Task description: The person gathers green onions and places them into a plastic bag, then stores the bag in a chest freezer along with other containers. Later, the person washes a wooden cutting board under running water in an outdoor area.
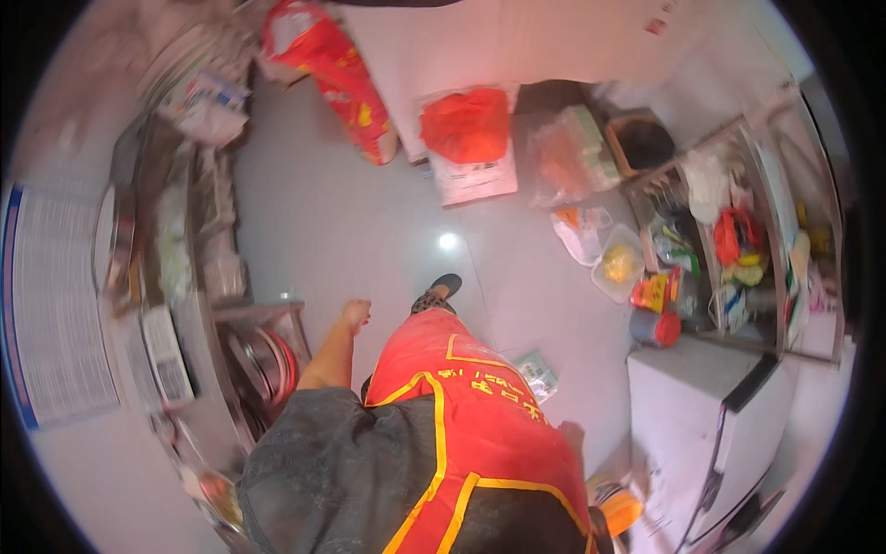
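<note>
My left hand (356,315) hangs over the tiled floor at my side, its fingers curled in and nothing visible in them. It is nearest to a shelf unit holding round metal pans (259,367). On the other side, my right hand (572,435) shows only in part past the edge of my red apron (477,388); its fingers are blurred and partly hidden. A flat plastic packet (536,376) lies on the floor beside the apron. One dark shoe (446,284) shows ahead of me.
Ahead stand a red sack (353,97), a white sack (477,180) with a red bag (465,126) on it, and a brown bin (640,144). To the right are a plastic tub (618,263), a loaded rack (737,235), a white cabinet (692,395) and an orange container (618,511).
</note>
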`<state>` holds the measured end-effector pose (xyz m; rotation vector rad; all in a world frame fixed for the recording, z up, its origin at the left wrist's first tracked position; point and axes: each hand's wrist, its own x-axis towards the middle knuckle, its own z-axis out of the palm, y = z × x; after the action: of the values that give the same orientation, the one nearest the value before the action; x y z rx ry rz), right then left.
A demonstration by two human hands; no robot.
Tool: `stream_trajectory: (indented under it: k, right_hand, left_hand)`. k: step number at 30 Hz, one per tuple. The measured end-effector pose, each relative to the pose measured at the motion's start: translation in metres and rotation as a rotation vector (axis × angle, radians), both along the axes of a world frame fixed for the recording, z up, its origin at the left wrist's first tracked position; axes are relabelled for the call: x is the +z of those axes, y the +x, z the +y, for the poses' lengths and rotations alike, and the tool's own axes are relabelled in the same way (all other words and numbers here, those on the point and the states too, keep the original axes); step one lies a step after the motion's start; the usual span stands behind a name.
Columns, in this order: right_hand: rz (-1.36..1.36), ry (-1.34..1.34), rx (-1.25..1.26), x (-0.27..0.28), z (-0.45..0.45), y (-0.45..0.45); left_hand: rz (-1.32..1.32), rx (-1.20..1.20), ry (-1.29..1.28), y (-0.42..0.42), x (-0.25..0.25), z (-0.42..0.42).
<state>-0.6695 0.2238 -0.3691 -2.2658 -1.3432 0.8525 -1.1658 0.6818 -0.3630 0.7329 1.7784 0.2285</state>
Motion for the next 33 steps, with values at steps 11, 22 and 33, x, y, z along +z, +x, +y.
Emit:
stream_trajectory:
  k: [11, 22, 33]
  right_hand:
    - [0.456, -0.085, -0.962, 0.110, 0.167, -0.168]
    - [0.916, 0.056, -1.955, 0.077, 0.038, -0.404]
    - [0.562, 0.126, -1.924, 0.054, -0.019, -0.390]
  left_hand:
    - [-0.044, -0.528, -0.036, 0.097, 0.003, 0.202]
    - [-0.121, -1.002, -0.034, 0.278, -0.003, 0.202]
    - [-0.011, -1.481, -0.002, 0.355, 0.007, 0.035]
